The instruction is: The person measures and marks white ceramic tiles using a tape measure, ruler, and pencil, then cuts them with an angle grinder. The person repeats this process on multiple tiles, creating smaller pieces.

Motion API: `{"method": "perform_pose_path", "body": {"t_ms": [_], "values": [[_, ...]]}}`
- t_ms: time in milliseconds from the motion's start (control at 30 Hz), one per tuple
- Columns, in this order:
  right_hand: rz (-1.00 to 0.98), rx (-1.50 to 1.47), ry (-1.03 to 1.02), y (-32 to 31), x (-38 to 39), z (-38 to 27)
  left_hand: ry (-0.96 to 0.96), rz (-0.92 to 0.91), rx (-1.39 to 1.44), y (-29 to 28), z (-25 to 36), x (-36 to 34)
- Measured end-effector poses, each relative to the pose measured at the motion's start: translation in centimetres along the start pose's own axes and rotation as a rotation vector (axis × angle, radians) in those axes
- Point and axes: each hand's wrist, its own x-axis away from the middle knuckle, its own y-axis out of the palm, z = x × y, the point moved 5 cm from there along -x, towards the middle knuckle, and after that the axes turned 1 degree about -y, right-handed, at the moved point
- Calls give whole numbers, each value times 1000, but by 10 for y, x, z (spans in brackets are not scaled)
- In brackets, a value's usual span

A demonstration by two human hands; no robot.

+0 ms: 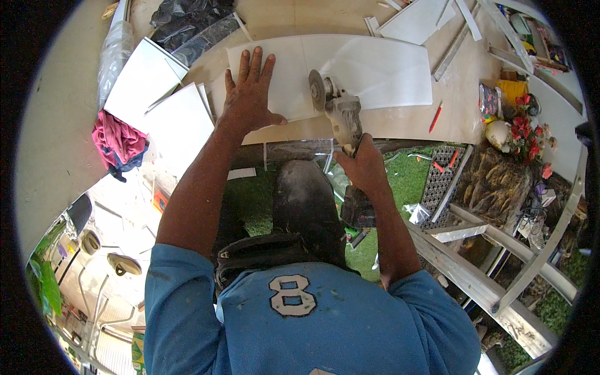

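A long white panel (387, 72) lies across the table, with a faint line running over it left of the middle. My left hand (249, 97) rests flat on the panel's left part, its fingers spread. In my right hand (366, 165) is a dusty grey cordless angle grinder (345, 119), gripped round its body. The grinder's disc (319, 89) stands over the panel close to that line; whether it touches the surface or spins, I cannot tell. A dark battery block (359, 209) shows below my right hand.
A red pencil (435, 117) lies right of the panel. White offcuts (178, 125) and a pink cloth (119, 140) are at the left, black plastic sheeting (190, 22) behind. An aluminium ladder (500, 300) and red flowers (524, 134) stand at the right.
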Motion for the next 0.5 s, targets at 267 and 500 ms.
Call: {"method": "perform_pose_path", "body": {"t_ms": [267, 500], "values": [[-17, -24, 26, 1, -10, -1, -2, 7, 2, -2, 1, 0], [-30, -2, 52, -1, -20, -6, -32, -21, 5, -8, 4, 1]]}}
